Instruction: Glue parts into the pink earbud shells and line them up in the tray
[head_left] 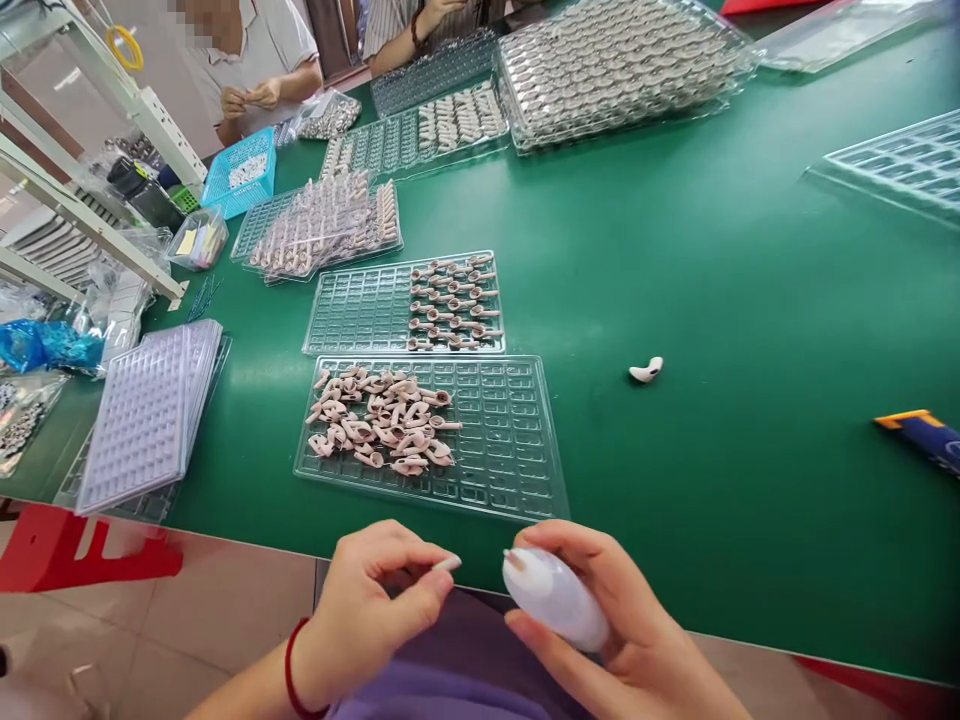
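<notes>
My left hand [390,580], with a red band on its wrist, pinches a small pale earbud shell [448,564] between thumb and fingertips; most of the shell is hidden. Facing it, my right hand [607,610] is wrapped round a translucent white squeeze bottle [559,600], whose narrow tip points up and left. A gap separates bottle and shell. Just beyond my hands, a clear tray [502,440] bears a loose heap of pale earbud shells [382,420]. Behind it, another clear tray [360,310] has similar shells [454,300] set in rows at its right side.
One white earbud piece [646,370] lies on the green table [712,250]. A blue and orange tube [926,437] is at the right edge. Empty trays [142,410] are stacked left. Full trays [622,70] and a blue basket [241,172] stand farther back, near two co-workers.
</notes>
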